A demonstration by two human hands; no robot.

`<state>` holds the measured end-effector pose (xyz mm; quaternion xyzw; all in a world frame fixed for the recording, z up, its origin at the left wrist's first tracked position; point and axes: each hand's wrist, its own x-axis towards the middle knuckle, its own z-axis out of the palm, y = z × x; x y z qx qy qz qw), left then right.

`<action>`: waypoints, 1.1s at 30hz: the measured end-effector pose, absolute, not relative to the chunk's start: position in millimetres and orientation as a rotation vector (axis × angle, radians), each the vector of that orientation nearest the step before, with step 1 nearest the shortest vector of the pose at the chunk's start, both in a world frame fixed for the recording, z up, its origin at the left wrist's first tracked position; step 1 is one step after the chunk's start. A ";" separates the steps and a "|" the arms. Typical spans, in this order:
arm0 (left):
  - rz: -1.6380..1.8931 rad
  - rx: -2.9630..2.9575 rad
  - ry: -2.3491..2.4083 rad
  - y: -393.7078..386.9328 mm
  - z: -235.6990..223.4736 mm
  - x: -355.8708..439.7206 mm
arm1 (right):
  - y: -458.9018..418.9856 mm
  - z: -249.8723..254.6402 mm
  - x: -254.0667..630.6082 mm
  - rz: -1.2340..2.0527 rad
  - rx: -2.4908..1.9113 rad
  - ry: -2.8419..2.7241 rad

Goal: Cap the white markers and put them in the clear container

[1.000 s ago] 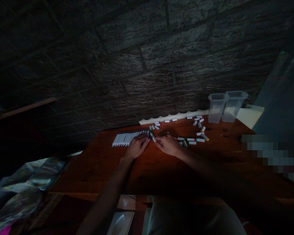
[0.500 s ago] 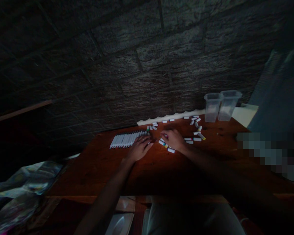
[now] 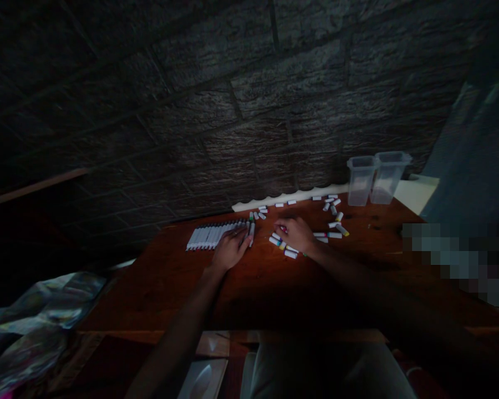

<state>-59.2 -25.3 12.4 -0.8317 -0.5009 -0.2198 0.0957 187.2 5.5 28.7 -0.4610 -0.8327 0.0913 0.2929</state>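
White markers (image 3: 205, 236) lie side by side in a slanted row on the wooden table. My left hand (image 3: 232, 245) rests over the row's right end, its fingers stretched out. Just right of its fingertips lies one more white marker (image 3: 251, 234). My right hand (image 3: 296, 233) is closed, with a small white cap with a pinkish end (image 3: 283, 228) at its fingertips; the rest of it is hidden. Beneath and beside that hand lie loose white caps (image 3: 290, 254) with coloured ends, some partly covered by it.
More caps (image 3: 334, 210) are scattered at the back and right. Two clear plastic containers (image 3: 360, 183) stand by the back edge, near a wavy white strip (image 3: 291, 197) along the brick wall (image 3: 266, 111). Crumpled plastic (image 3: 62, 302) lies left of the table (image 3: 249, 299).
My right hand has moved slightly right from the row's end, with a cap at its fingertips. A marker now shows at the row's right end. Several caps by the right hand have shifted toward the left.
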 end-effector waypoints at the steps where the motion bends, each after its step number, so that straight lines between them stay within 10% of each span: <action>1: -0.678 -2.451 -1.506 -25.2 12.8 -61.1 | 5.7 28.3 187.5 0.243 -1.227 -2.215; 33: -0.646 -2.543 -1.406 -23.3 7.5 -59.5 | 1.9 32.0 187.3 0.254 -1.252 -2.217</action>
